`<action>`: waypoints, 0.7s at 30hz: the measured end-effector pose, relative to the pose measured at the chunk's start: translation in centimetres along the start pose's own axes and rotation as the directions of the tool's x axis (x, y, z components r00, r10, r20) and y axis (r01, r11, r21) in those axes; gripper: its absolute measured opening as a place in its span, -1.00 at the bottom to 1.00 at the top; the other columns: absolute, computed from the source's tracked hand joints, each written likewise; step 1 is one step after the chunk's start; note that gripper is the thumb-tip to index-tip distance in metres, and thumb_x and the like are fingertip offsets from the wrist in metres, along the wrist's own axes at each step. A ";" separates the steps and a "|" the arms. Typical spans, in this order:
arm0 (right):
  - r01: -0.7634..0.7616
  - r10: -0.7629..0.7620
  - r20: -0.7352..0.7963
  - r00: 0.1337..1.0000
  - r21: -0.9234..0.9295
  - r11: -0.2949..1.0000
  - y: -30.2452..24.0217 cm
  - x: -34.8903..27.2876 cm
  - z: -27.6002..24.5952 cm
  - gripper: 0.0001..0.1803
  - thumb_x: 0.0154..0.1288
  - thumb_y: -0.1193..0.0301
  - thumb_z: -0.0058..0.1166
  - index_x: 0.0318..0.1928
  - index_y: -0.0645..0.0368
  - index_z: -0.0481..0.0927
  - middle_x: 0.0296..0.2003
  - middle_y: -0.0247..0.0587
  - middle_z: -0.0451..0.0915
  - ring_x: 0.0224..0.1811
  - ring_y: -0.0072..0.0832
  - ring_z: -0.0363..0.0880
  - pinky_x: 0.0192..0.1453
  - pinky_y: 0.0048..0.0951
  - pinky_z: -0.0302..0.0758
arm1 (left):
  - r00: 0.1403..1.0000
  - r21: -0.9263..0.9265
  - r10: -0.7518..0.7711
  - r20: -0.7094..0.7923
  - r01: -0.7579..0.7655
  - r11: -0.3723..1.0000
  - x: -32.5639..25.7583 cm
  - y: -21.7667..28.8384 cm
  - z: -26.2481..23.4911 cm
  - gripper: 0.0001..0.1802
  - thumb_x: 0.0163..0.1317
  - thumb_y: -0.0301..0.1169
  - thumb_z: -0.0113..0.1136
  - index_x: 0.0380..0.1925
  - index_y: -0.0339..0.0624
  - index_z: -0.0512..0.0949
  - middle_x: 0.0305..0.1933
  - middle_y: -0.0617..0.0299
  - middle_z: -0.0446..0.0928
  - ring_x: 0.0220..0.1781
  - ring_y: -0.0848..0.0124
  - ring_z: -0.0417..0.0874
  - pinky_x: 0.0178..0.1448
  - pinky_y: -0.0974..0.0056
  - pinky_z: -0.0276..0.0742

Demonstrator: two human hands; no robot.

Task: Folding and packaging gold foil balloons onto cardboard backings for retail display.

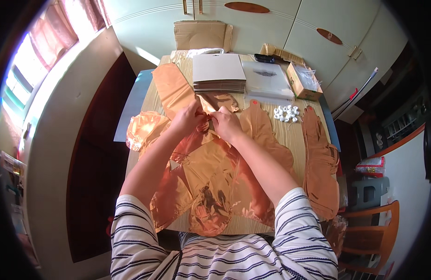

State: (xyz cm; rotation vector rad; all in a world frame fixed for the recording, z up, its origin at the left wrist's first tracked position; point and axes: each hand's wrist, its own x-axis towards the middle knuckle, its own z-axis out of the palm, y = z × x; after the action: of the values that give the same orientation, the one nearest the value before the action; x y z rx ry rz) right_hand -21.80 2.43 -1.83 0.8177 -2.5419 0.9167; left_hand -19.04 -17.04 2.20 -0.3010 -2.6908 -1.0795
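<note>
Shiny copper-coloured foil balloons, flat and uninflated, cover much of the wooden table [290, 133]. In the middle, my left hand [189, 116] and my right hand [226, 123] come close together, fingertips pinched on a crumpled part of one foil balloon [208, 161]. The exact spot between the fingers is partly hidden. This balloon spreads toward me under both forearms, its near end at the table's front edge. Beyond my left hand lies a smooth folded foil piece [172, 87]. Another wrinkled balloon end [145, 130] shows left of my left forearm.
A stack of pale cards [219, 70] stands at the back, beside clear plastic packets [269, 81] and a cardboard box [305, 84] of plastic bags. Small white ribbon rolls [286, 113] lie to the right, near more flat balloons [319, 172]. A wooden chair [388, 228] stands at right.
</note>
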 end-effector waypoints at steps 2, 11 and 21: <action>-0.013 0.013 -0.003 1.000 -0.006 1.000 0.1 0.2 0.3 -0.83 0.31 0.37 0.17 -0.16 0.03 0.78 -0.22 -0.06 0.61 -0.18 -0.04 0.66 -0.07 -0.09 0.60 | 0.966 0.074 0.246 0.080 -0.252 0.965 -0.7 -1.2 0.0 -0.76 0.11 -0.43 0.34 -0.22 -0.19 0.55 -0.15 0.07 0.63 -0.21 0.06 0.69 -0.13 0.08 0.63; -0.002 0.002 0.019 1.000 -0.022 1.000 0.7 0.2 0.2 -0.86 0.29 0.37 0.18 -0.25 0.03 0.79 -0.24 -0.06 0.61 -0.20 -0.07 0.67 -0.09 -0.08 0.60 | 0.829 0.178 0.514 0.219 -0.552 0.814 -2.1 -1.5 0.4 -0.78 0.14 -0.55 0.25 -0.18 -0.19 0.68 -0.11 0.04 0.67 -0.13 0.08 0.71 -0.02 0.15 0.68; 0.173 -0.167 -0.114 0.979 0.041 0.984 -0.4 -0.7 -0.5 -0.89 0.22 0.40 0.19 -0.30 0.09 0.74 -0.26 -0.19 0.58 -0.19 -0.16 0.59 -0.02 -0.12 0.51 | 0.939 -0.110 -0.279 0.201 0.305 0.946 0.8 -1.5 -1.5 -0.81 0.18 -0.38 0.47 -0.37 -0.32 0.73 -0.39 0.21 0.69 -0.40 0.45 0.64 -0.26 0.33 0.58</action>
State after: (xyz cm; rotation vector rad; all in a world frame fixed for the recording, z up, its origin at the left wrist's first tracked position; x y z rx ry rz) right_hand -20.96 2.77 -1.60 0.9553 -2.3224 0.9470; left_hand -20.04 -19.04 2.53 -0.0200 -2.8948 -1.3911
